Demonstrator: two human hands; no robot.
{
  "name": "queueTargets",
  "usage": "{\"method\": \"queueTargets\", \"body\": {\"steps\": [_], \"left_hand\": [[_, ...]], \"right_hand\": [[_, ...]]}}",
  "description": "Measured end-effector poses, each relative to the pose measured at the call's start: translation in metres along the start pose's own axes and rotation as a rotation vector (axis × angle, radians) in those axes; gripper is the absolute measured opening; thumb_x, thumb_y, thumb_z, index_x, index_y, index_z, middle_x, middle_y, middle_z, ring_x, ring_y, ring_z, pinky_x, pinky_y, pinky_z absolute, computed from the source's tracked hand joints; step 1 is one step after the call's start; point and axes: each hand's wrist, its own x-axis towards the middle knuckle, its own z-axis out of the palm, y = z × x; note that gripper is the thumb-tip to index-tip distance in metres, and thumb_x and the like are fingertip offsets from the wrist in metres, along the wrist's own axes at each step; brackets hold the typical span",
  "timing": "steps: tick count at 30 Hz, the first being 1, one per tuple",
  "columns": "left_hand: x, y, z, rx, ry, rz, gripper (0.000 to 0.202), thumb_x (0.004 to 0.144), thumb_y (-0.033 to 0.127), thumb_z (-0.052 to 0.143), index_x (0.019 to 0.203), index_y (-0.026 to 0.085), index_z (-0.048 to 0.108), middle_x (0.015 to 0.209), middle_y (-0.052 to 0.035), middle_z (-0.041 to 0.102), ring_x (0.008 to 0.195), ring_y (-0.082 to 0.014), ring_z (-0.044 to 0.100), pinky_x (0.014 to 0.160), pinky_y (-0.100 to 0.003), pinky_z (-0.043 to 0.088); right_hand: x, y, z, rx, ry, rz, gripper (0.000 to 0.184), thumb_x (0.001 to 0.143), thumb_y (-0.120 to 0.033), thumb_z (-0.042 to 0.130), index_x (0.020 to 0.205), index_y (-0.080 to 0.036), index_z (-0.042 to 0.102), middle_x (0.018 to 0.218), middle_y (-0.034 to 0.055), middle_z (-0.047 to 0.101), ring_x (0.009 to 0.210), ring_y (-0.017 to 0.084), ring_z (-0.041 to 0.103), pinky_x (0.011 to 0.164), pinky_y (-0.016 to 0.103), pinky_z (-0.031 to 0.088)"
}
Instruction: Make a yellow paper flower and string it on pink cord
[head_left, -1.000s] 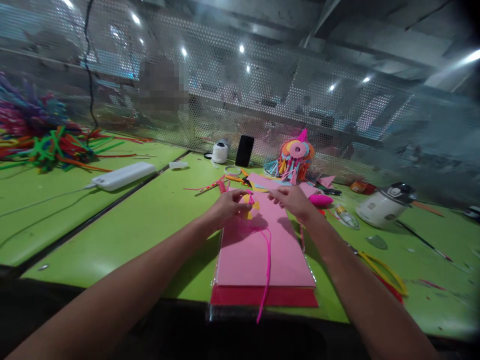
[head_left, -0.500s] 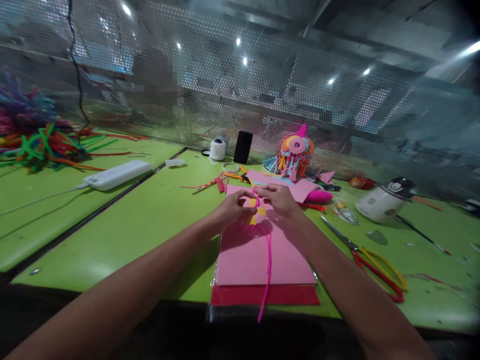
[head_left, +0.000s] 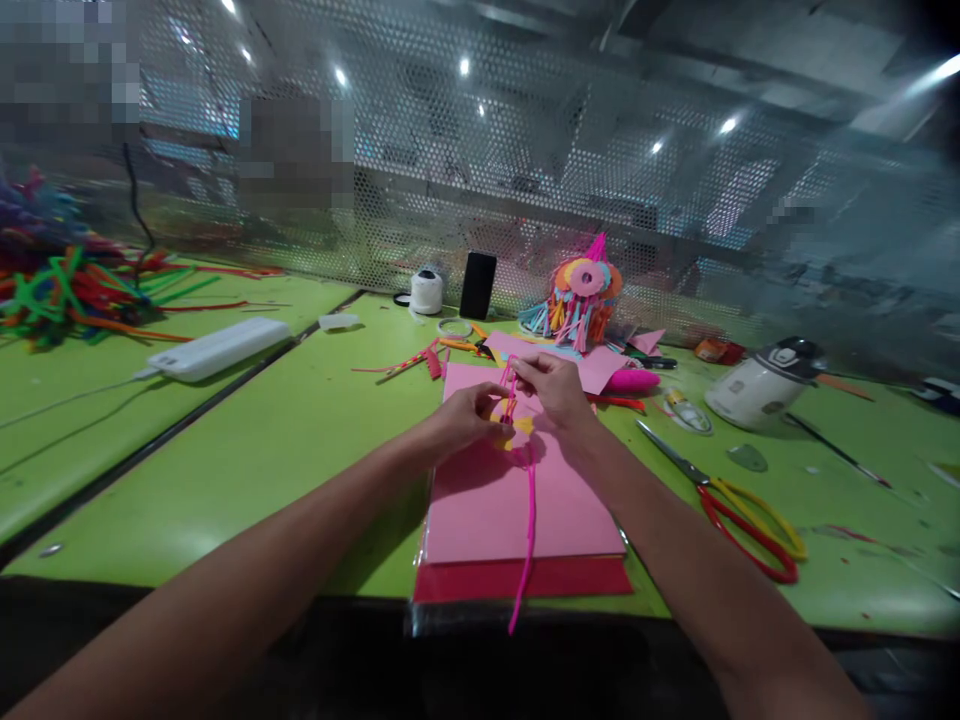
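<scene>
Over a stack of pink paper (head_left: 480, 520), my left hand (head_left: 469, 420) pinches a yellow and pink paper flower (head_left: 523, 428) near its middle. My right hand (head_left: 551, 385), just up and to the right, grips a thin magenta cord (head_left: 512, 372) between thumb and fingertips. That stretch of cord rises from the flower's centre. A long end of the same coloured cord hangs down across the pink paper and past the table's front edge. Fingers partly hide the flower's middle.
Open scissors (head_left: 712, 490) with red and yellow handles lie right of the paper. Behind stand a tasselled paper ornament (head_left: 585, 290), a phone (head_left: 478, 285) and a white spool (head_left: 427, 293). A white power strip (head_left: 217, 350) is at left, a glue pot-like container (head_left: 761, 385) at right.
My right hand has moved slightly up and away from my left, drawing the magenta cord up from the flower. My left hand stays at the flower. The view has shifted a little.
</scene>
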Motion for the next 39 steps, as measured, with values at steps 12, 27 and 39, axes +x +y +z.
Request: {"method": "queueTargets", "body": {"steps": [12,27,39], "left_hand": [[-0.003,0.011,-0.002,-0.353,-0.055,-0.165,0.037,0.064,0.009,0.073,0.096,0.014,0.057,0.055,0.0067,0.049,0.045,-0.0058,0.046,0.045,-0.019,0.033],[0.000,0.007,0.000,-0.432,-0.018,-0.174,0.034,0.062,0.013,0.078,0.090,0.015,0.059,0.067,0.0004,0.064,0.057,-0.0067,0.058,0.054,-0.016,0.041],[-0.002,0.010,-0.002,-0.409,-0.100,-0.231,0.034,0.062,0.014,0.078,0.093,0.014,0.063,0.065,-0.0004,0.064,0.054,-0.0074,0.055,0.049,-0.017,0.036]], "right_hand": [[0.005,0.009,-0.008,0.165,-0.060,0.104,0.023,0.059,-0.034,0.076,0.067,-0.016,0.065,0.062,-0.0010,0.062,0.053,0.008,0.051,0.050,0.021,0.039],[0.002,0.012,-0.001,0.267,-0.071,0.158,0.016,0.060,-0.028,0.074,0.066,-0.017,0.065,0.063,-0.0018,0.063,0.055,0.008,0.053,0.056,0.022,0.042],[0.009,0.009,-0.001,0.255,0.002,0.136,0.013,0.062,-0.025,0.072,0.067,-0.016,0.063,0.061,-0.0023,0.062,0.053,0.008,0.052,0.054,0.022,0.042]]}}
